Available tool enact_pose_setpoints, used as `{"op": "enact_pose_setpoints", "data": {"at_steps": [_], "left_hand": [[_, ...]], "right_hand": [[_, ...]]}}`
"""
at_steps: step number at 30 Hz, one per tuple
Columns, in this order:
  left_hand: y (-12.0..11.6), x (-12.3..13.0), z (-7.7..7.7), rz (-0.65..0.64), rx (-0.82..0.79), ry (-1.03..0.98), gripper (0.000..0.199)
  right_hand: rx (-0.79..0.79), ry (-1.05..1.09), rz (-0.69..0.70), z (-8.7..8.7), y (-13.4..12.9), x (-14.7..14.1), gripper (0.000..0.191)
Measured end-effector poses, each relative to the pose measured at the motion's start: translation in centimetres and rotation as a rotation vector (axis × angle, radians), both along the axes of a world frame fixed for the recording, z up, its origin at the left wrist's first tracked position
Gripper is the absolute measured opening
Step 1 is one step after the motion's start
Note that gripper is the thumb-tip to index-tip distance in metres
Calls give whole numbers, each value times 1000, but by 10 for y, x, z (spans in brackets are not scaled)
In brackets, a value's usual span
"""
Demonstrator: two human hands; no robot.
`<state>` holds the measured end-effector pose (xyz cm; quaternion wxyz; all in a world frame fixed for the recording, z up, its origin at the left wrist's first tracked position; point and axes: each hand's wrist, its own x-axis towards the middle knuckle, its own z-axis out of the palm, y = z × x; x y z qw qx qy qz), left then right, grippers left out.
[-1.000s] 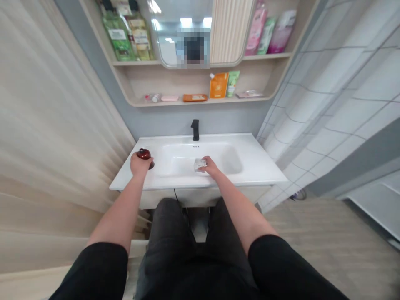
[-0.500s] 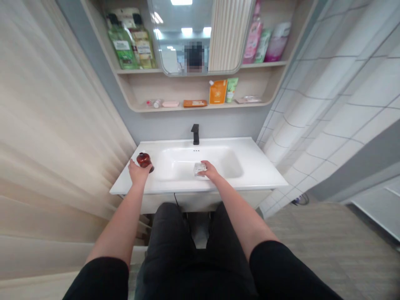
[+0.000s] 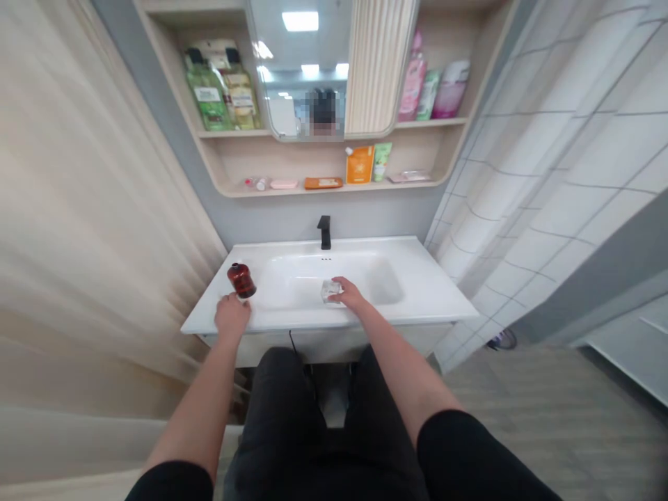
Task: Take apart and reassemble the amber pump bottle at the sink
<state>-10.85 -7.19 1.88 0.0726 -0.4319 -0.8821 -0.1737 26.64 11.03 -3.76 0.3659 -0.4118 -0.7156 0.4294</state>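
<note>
Over the front part of the white sink, my right hand pinches a small clear glass cup, which looks tilted. What the cup contains, if anything, is too small to see. A brown amber bottle with an open-looking dark neck stands on the counter left of the sink. Just in front of it, apart from the bottle, is my left hand, low at the counter with its fingers curled. Whether something small and pale lies at its fingertips I cannot make out.
A black faucet rises behind the sink. Above it, a wall cabinet holds a mirror, green and yellow bottles, pink and purple bottles, an orange pouch and soap-like bars. Curtains hang at the left.
My left hand has let go of the brown bottle and drawn back toward the counter's front edge, its fingers now curled. My right hand keeps the glass cup over the sink. The view has tilted slightly up.
</note>
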Motion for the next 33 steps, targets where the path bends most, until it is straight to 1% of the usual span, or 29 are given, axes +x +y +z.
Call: {"op": "enact_pose_setpoints", "data": {"at_steps": [3,8,10,11,12,13,14,15,17,18,19,20,22,24,26,28,29,31,33], "left_hand": [[1,-5,-4,-20,-20,48,36],[-3,-20,-7,-68,-32,75,36],[-5,-19,-7,-86,14,56,35],[-5,-15,-6,-103,62,40,33],[-4,-7,-6,-140,123,19,31],[-1,4,-5,-204,194,-9,29],[3,19,-5,-294,263,-47,27],[10,37,-5,-411,322,-95,26],[28,76,-6,-654,383,-231,25],[39,95,-8,-726,395,-296,26],[51,113,-9,-753,407,-354,27],[63,129,-12,-740,420,-408,28],[86,152,-17,-644,446,-517,25],[105,165,-24,-555,467,-659,25],[118,171,-32,-528,491,-812,26],[124,173,-39,-536,525,-907,24],[124,173,-41,-544,540,-921,21],[124,173,-45,-567,545,-904,16],[122,172,-45,-601,517,-866,14]], "right_hand": [[-65,27,-18,0,1,0,71],[-67,25,-22,-1,1,-1,68],[-82,40,-22,-2,0,-2,69],[-88,50,-22,-2,0,-2,70],[-91,58,-24,-3,0,-3,70],[-91,61,-23,-3,0,-3,70],[-91,58,-20,-3,-1,-3,70],[-88,51,-16,-2,-1,-3,71],[-73,26,-15,0,-2,-3,73],[-61,8,-17,2,-3,-2,74],[-47,-11,-20,4,-3,-2,74],[-31,-30,-22,6,-4,-1,74],[-9,-65,-15,9,-6,-1,74],[-5,-92,-6,11,-6,-1,75],[-6,-114,-3,11,-6,-1,76],[-5,-128,-1,10,-5,-2,76],[-6,-133,0,9,-4,-2,77],[-11,-140,10,8,-3,-2,76],[-5,-145,23,7,-2,-2,76]]}}
